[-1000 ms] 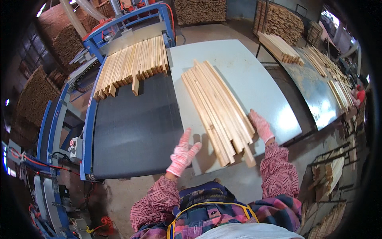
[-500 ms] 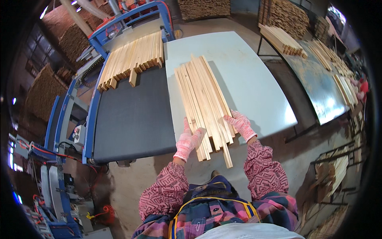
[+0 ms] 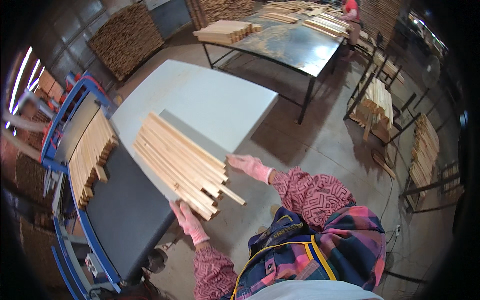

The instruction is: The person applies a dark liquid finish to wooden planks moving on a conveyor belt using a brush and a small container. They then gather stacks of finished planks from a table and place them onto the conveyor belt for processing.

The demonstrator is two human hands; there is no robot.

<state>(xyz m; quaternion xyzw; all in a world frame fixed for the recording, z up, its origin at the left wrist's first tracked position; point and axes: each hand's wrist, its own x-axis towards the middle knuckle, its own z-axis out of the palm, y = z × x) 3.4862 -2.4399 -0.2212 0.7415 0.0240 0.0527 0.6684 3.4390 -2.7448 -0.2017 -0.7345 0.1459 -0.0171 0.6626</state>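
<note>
A loose bundle of pale wooden strips (image 3: 175,162) lies on a light grey tabletop (image 3: 200,90), its uneven near ends jutting past the table edge. One strip sticks out farther than the others. My left hand (image 3: 189,222), in a pink knitted glove, is at the bundle's near left corner with fingers stretched out. At the near right side is my right hand (image 3: 251,167), gloved alike, its fingers extended and the tips close to the outermost strip. Whether the fingertips touch the wood is hard to tell. Neither hand is wrapped round anything.
Left of the tabletop runs a dark conveyor belt (image 3: 125,220) carrying a row of wooden strips (image 3: 92,157) into a blue-framed machine (image 3: 75,107). A metal table (image 3: 295,42) with stacked strips stands behind; a person in red (image 3: 351,15) is beside it. Racks of wood (image 3: 377,100) stand right.
My view has swung to the right, bringing the metal table and racks further in. My hands have loosened from the bundle's sides and moved apart; the strips lie more evenly spread.
</note>
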